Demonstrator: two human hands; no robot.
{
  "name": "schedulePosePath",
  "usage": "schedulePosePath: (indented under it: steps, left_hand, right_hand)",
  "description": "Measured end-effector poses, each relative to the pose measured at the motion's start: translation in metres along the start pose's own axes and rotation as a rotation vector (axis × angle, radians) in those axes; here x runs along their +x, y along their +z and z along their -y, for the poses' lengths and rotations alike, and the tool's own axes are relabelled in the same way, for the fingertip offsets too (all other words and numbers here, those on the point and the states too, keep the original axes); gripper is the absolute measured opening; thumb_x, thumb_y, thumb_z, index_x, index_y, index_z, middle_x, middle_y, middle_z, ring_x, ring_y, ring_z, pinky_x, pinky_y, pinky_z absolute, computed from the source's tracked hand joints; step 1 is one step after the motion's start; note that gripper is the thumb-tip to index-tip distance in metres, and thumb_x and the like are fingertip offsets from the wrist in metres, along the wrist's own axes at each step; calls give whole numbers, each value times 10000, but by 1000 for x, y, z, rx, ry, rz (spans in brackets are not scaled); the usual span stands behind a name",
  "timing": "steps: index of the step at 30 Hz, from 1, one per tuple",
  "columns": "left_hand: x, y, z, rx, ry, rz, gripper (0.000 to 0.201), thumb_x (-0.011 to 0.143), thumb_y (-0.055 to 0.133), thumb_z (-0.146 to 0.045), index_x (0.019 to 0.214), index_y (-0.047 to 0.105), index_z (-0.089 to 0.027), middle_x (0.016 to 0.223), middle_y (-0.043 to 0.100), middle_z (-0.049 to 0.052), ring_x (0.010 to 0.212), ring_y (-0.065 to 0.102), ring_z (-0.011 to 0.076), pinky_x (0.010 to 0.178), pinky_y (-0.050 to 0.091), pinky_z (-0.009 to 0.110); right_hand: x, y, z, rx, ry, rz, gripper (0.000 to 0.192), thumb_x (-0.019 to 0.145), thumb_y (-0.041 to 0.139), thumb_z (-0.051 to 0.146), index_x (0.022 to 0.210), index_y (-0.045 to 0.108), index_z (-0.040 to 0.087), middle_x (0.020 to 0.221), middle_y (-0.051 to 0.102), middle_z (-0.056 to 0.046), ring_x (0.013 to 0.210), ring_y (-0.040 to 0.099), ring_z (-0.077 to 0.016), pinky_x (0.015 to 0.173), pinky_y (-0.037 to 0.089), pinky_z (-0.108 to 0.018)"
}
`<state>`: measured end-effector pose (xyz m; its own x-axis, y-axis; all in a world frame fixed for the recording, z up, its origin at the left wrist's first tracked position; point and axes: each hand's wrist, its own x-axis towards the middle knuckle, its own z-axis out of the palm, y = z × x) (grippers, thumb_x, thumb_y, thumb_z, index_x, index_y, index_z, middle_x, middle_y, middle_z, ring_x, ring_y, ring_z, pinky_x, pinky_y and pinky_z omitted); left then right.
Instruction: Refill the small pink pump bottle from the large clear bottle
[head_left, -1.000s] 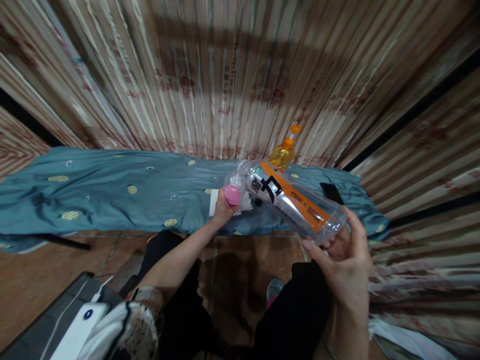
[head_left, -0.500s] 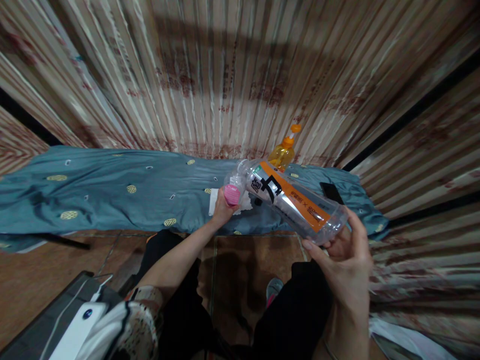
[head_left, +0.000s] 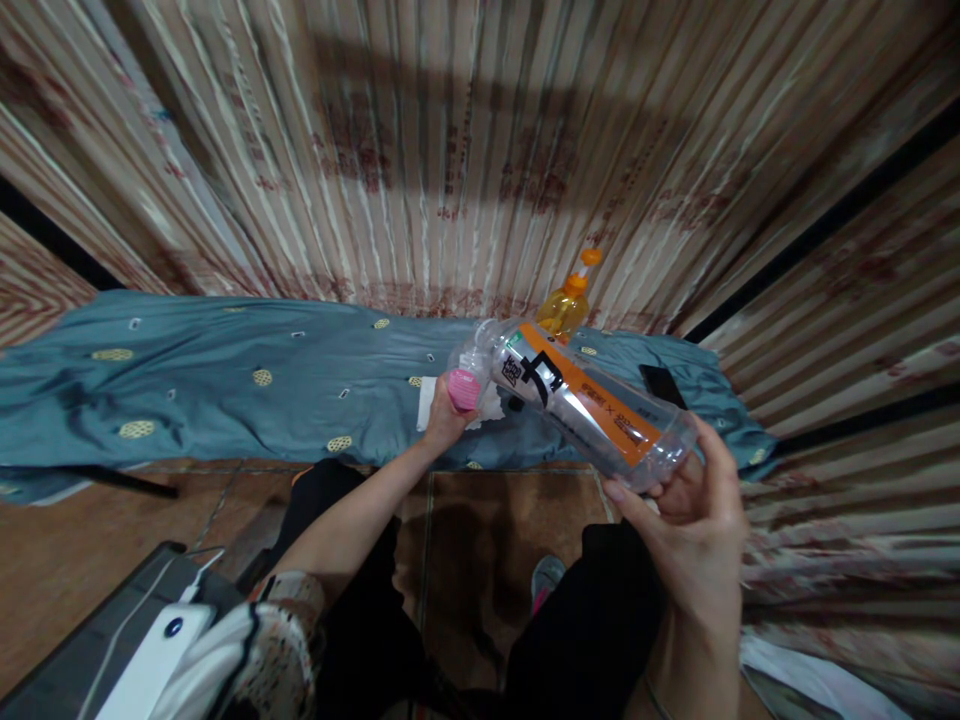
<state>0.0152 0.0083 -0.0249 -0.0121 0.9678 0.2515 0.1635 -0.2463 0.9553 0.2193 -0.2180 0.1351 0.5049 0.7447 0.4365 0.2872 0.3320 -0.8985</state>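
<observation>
Almost nothing has moved since the earlier frames: your hands hold the same pose, and the bottle (head_left: pixel 581 405) hangs at the same slant over the edge of the surface (head_left: pixel 225 375).

You hold it nearly level, neck toward 10 o'clock, base toward 4 o'clock. Your left hand (head_left: pixel 444 425) is curled shut around the pink cap (head_left: pixel 463 390), thumb and fingers wrapped on it. Your right hand (head_left: pixel 694 520) cups the base from below, fingers half closed, thumb along the side.

By my reading you are partway through turning the cap; whether it goes on or comes off I cannot tell. A next twist would call for the right hand to clamp the clear body firmly so it does not spin, while the left wrist rolls.

Your left forearm reaches straight toward 12 o'clock; your right elbow is tucked in, palm up.

Behind the bottle, at 1 o'clock, stands an orange pump bottle (head_left: pixel 564 305); a dark phone (head_left: pixel 661 384) lies at 2 o'clock, white tissue (head_left: pixel 429 400) beside the cap.
</observation>
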Motion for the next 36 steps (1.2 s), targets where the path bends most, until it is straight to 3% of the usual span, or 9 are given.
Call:
schedulePosePath:
  steps: [36]
  left_hand:
    - [0,-2,-5,-4,-27,16,748,529,912,-134,1152,509,-233,1105,648,28,1096,674,280,1029,558,456]
  right_hand:
    - [-1,0,3,-23,14,-10,1082,618,1056,345,1553,517,268,1349,732,-157,1122,774,-272,889,663,-381]
